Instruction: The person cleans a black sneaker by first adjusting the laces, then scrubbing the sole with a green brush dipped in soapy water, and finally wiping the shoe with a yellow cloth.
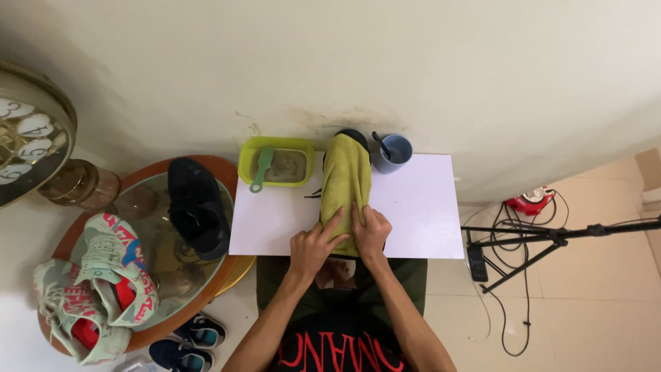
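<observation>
A yellow-green cloth [346, 176] is draped over a black shoe [353, 135] that lies lengthwise on a white board [420, 207]. Only the shoe's far end shows past the cloth. My left hand [313, 244] presses flat on the near left side of the cloth, fingers spread. My right hand [370, 231] presses on the near right side, next to the left hand. Both hands rest on the cloth over the shoe's near end.
A green tub [246, 163] with murky water and a green brush [262, 169] stands at the board's far left. A blue cup [394, 153] with a dark stick stands far right. A round glass table [155, 238] on the left bears shoes. A tripod [537, 241] and cables lie right.
</observation>
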